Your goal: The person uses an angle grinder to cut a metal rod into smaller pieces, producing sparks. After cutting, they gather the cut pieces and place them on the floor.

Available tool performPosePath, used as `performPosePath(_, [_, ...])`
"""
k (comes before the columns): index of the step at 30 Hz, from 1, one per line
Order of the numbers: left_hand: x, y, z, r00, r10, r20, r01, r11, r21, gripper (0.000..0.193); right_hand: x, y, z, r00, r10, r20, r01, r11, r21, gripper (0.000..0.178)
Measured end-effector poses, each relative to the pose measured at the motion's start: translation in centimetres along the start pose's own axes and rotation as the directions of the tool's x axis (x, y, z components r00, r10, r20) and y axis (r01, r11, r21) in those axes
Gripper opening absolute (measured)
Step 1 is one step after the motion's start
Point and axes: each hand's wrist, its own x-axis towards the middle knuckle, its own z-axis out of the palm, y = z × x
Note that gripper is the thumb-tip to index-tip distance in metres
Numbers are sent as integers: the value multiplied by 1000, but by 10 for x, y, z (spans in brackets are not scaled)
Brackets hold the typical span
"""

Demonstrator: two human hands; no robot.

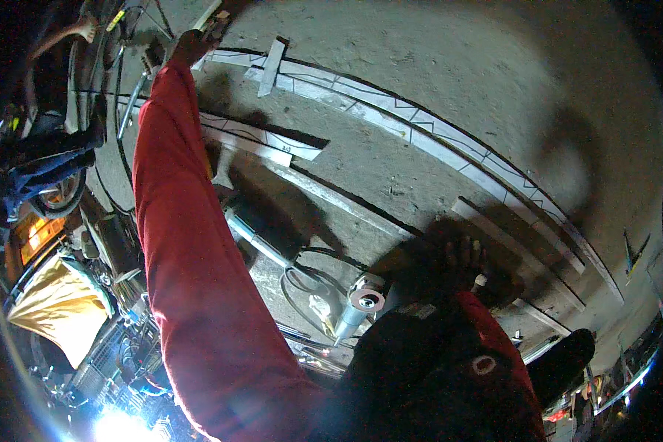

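Note:
My left arm, in a red sleeve, stretches to the far left. My left hand is closed around a pale narrow strip, close to the end of the long curved white strips marked with dark zigzag lines. A short crosspiece lies over those strips. In deep shadow at the middle right, my right hand has its fingers apart with nothing seen in them. It is near a plain narrow strip. An angle grinder with a round disc lies between my arms.
A shorter marked white piece and a long bar lie nearer me. A grey cylindrical tool with a looped black cable sits beside my left arm. Another person's leg, a yellow cloth and a glaring light are at left.

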Motion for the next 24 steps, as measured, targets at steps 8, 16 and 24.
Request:
performPosePath(8, [13,46,-26,962,-50,-268,47,999,-18,40,7,-12,1,942,285,-179,-232,935,270,46])
performPosePath(16, [19,48,-38,976,-219,-16,218,974,-66,48,-4,-2,-6,995,71,66,-76,994,77,51])
performPosePath(24, [43,28,-36,959,-259,-113,244,961,-132,69,-3,1,-7,999,44,28,-46,998,47,45])
